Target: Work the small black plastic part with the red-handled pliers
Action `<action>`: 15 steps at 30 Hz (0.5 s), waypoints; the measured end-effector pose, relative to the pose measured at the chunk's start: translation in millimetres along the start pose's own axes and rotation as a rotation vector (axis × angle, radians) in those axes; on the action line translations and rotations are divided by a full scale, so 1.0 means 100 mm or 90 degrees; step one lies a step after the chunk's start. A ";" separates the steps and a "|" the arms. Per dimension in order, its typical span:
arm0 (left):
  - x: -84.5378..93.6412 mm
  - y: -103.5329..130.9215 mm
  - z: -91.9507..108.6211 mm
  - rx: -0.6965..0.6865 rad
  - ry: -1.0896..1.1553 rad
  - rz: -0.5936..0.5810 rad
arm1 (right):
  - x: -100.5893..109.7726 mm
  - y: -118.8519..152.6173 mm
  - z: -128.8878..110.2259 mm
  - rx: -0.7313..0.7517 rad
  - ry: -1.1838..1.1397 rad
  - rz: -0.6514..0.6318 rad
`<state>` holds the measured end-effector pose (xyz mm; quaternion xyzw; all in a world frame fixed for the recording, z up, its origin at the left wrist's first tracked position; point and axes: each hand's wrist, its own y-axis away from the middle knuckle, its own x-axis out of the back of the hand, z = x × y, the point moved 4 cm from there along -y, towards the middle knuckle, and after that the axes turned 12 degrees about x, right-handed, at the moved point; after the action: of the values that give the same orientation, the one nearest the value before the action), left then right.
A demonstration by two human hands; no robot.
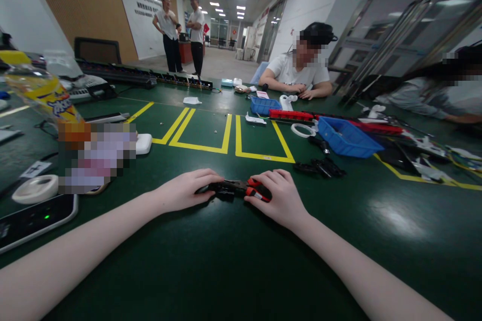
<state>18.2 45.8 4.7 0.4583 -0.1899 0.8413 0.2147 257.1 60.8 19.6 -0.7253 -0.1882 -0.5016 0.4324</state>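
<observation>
Close to the middle of the green table, my right hand (280, 195) is closed around the red handles of a pair of pliers (259, 193). The dark jaws point left and meet a small black part (225, 193). Pinched around the left end of that part is my left hand (190, 188). Whether the jaws grip the part or only touch it, I cannot tell. A pile of small black parts (320, 167) lies to the right, beyond my right hand.
At left stand a drink bottle (45, 93) and a tape roll (35, 189), near a phone (39, 218) and a white case (143, 144). Yellow tape outlines (199, 147) mark the table ahead. A blue bin (348, 140) sits at right. A co-worker (297, 70) sits opposite.
</observation>
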 end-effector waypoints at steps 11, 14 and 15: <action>0.01 -0.01 0.00 -0.003 0.001 -0.001 | 0.03 0.00 -0.05 0.034 0.053 0.031; 0.00 -0.01 0.00 -0.006 -0.004 0.007 | 0.03 0.00 -0.04 0.025 0.034 0.028; 0.00 -0.01 0.00 -0.009 -0.008 0.010 | 0.02 0.00 -0.03 0.017 0.021 0.023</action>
<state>19.0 46.5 5.2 0.4605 -0.2007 0.8388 0.2102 256.7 58.0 21.7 -0.7140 -0.1745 -0.5031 0.4545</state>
